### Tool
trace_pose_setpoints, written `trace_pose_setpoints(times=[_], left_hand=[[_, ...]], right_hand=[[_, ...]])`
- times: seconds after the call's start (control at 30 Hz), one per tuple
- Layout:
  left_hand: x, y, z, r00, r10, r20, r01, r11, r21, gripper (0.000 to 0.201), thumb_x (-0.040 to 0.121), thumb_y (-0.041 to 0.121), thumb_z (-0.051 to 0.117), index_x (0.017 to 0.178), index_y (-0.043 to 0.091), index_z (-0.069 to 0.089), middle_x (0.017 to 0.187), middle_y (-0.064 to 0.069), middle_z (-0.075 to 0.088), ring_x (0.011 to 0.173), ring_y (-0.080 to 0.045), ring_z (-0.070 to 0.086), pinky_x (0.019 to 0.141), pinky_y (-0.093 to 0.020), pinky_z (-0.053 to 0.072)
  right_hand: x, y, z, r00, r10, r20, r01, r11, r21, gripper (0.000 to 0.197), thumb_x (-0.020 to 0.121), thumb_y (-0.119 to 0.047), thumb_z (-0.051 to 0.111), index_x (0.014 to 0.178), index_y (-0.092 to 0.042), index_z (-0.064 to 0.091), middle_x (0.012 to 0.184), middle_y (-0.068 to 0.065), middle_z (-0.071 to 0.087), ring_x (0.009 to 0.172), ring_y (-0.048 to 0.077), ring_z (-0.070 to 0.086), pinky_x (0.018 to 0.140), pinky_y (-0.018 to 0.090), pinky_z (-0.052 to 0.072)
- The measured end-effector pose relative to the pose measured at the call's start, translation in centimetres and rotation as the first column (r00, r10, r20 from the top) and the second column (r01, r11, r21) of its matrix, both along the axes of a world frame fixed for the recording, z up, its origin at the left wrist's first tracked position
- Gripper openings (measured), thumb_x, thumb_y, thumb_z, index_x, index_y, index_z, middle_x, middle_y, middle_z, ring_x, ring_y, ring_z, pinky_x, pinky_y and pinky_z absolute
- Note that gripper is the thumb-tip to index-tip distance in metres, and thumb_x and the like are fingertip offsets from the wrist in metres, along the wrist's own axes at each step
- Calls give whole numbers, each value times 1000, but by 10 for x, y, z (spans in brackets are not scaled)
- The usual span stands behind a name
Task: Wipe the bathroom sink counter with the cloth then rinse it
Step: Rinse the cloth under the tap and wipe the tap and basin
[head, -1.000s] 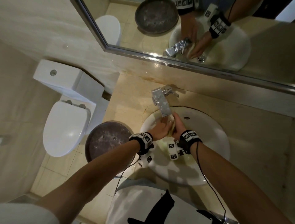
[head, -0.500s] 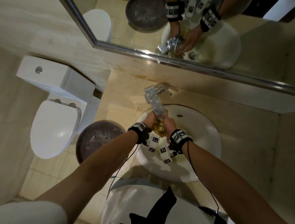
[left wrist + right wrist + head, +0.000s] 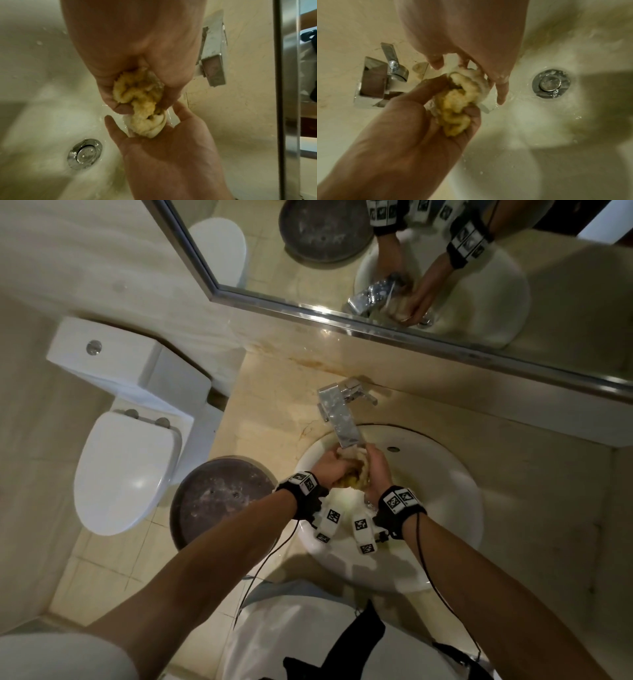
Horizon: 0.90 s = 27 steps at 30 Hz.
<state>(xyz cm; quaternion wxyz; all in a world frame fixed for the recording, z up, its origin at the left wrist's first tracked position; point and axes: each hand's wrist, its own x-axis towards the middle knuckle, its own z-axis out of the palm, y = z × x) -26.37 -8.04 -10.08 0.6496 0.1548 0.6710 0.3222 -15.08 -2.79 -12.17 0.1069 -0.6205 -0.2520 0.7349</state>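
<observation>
A wet yellow cloth (image 3: 352,474) is bunched up under the chrome faucet (image 3: 339,419) over the white sink basin (image 3: 445,491). My left hand (image 3: 329,465) grips its upper wad (image 3: 137,94), fingers curled round it. My right hand (image 3: 375,470) lies against the twisted lower end, fingers (image 3: 501,88) straight, and that end rests in the right hand's palm (image 3: 154,148). A thin stream of water runs down past the cloth (image 3: 457,105). The left hand (image 3: 419,115) comes in from below in the right wrist view.
The drain plug (image 3: 84,153) sits at the basin's bottom. Beige stone counter (image 3: 274,405) surrounds the sink, with a mirror (image 3: 445,268) behind it. A toilet (image 3: 126,467) and a round dark bin lid (image 3: 219,501) stand to the left, below counter level.
Both hands stay under the spout and keep working the cloth. More of the yellow cloth shows between them than one second ago.
</observation>
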Motion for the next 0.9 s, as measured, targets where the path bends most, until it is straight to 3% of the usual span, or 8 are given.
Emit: trace_pose_setpoints(times=[0.17, 0.3, 0.43, 0.53, 0.6, 0.67, 0.77, 0.9], left_hand=[[10, 5, 12, 994, 40, -106, -33, 997, 71, 11, 90, 24, 63, 97, 24, 72, 71, 3, 69, 62, -11, 64, 52, -24, 50], [13, 9, 12, 982, -19, -189, 27, 999, 38, 16, 89, 38, 62, 92, 23, 65, 84, -2, 70, 74, -22, 70, 67, -38, 59], [12, 13, 15, 948, -100, -303, 100, 995, -15, 35, 88, 53, 49, 85, 24, 68, 62, -1, 63, 48, -19, 55, 45, -27, 45], [11, 11, 11, 944, -100, -316, 109, 994, 13, 27, 93, 41, 44, 95, 27, 68, 64, -6, 65, 46, -20, 53, 41, -29, 45], [12, 9, 15, 947, -78, -313, 76, 997, -21, 30, 93, 36, 47, 92, 15, 68, 70, -12, 70, 55, -25, 63, 51, -37, 55], [14, 6, 17, 966, 31, -258, -41, 999, -32, 28, 90, 44, 50, 89, 24, 69, 79, -5, 75, 70, -23, 72, 66, -36, 62], [12, 1, 16, 978, 77, -193, -77, 997, 7, 21, 90, 34, 51, 90, 23, 69, 82, -2, 73, 79, -23, 69, 81, -43, 57], [7, -9, 13, 969, 240, -66, -242, 970, -29, 22, 92, 20, 54, 107, 16, 69, 94, -10, 70, 87, -25, 64, 76, -34, 54]], right_hand=[[8, -13, 19, 998, -36, -43, 35, 999, -20, 46, 80, -56, 63, 120, -34, 67, 120, 0, 71, 111, 22, 68, 89, 52, 58], [9, -11, 22, 999, -22, -44, 22, 1000, -11, 51, 79, -60, 64, 121, -32, 68, 122, -1, 71, 112, 20, 68, 88, 49, 59], [8, -6, 22, 1000, 2, -8, -1, 999, 51, 38, 89, -49, 64, 118, -25, 69, 118, 5, 72, 107, 25, 70, 83, 47, 61], [5, -7, 26, 1000, 0, 9, 0, 995, 102, 28, 96, -39, 60, 115, -21, 69, 112, 10, 73, 102, 26, 71, 69, 36, 62], [2, -7, 26, 998, 13, 55, -21, 989, 146, 24, 98, -35, 57, 111, -18, 68, 109, 10, 72, 99, 24, 69, 66, 31, 59], [-1, -5, 22, 995, 34, 93, -50, 984, 170, 27, 98, -37, 56, 112, -17, 67, 109, 10, 72, 100, 25, 69, 78, 36, 60], [-4, -2, 14, 991, 97, 89, -104, 991, 86, 37, 92, -47, 57, 114, -20, 67, 106, 10, 74, 96, 27, 71, 86, 44, 60], [-17, 8, 12, 976, 195, 96, -201, 978, 53, 36, 94, -50, 51, 108, -20, 65, 109, 13, 71, 99, 31, 69, 91, 46, 57]])
